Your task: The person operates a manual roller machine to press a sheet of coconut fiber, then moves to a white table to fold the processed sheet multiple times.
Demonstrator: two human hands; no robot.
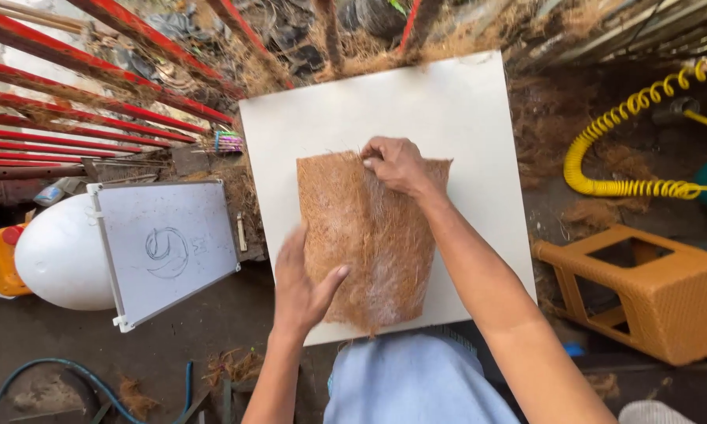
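A brown fibrous coir mat [369, 235], roughly trapezoid and narrower toward me, lies on a white square board [463, 110] resting on my lap. My right hand [397, 163] grips the mat's far edge near the top middle, fingers curled over it. My left hand [302, 286] rests flat against the mat's near left edge, with the thumb lying on the fibres and the fingers spread.
A small whiteboard [165, 247] with a scribble leans over a white rounded container [55, 251] on the left. Red metal bars [94, 102] run at the upper left. A yellow coiled hose [620, 149] and an orange wicker stool [652, 286] are on the right. Loose fibre litters the ground.
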